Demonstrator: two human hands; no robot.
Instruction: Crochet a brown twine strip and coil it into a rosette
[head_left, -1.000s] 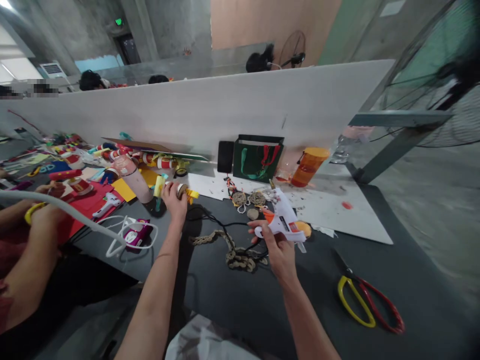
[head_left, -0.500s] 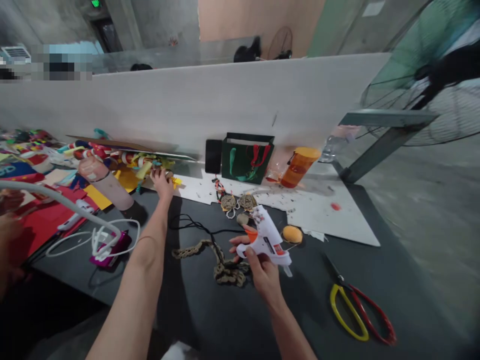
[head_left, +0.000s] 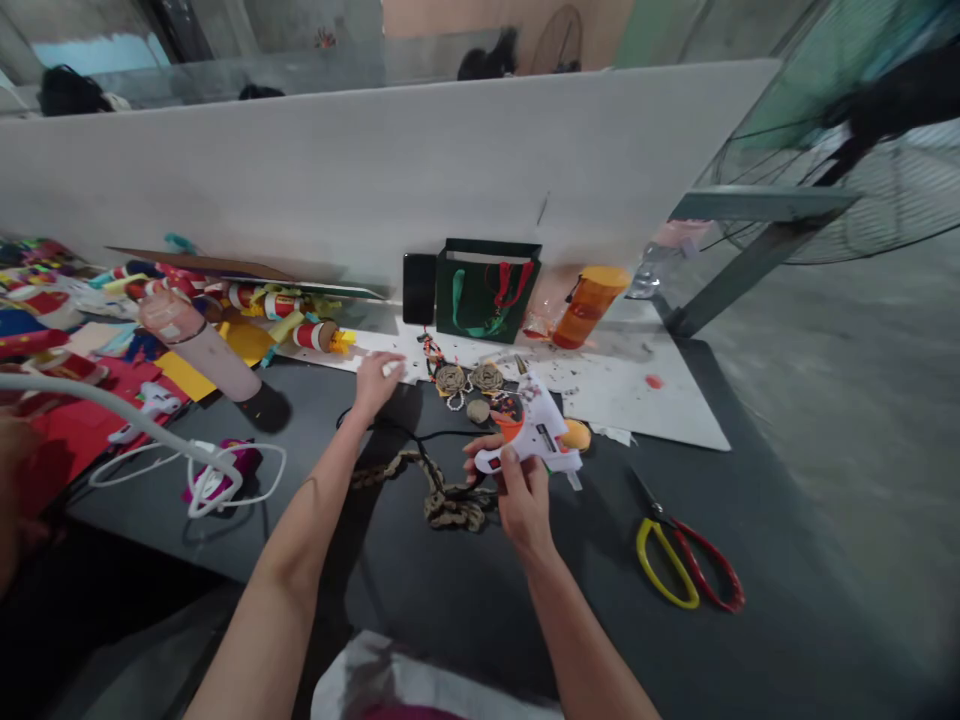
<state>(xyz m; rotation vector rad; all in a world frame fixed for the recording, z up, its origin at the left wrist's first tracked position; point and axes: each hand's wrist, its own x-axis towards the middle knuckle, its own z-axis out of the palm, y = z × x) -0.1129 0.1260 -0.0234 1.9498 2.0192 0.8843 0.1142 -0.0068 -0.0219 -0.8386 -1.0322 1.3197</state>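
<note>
I note right hand [head_left: 519, 497] clasping glue gun [head_left: 534, 435]; left hand [head_left: 373, 376] perhaps pinching white scrap [head_left: 391, 369]; green bag [head_left: 526, 316] holds ribbons [head_left: 510, 283].

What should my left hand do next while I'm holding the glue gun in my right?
Probably draw the left hand from the edge of the white sheet to the braided rope and pin it down. The right hand grips the glue gun just above that rope, which lies loose on the dark table with nothing holding it.
</note>
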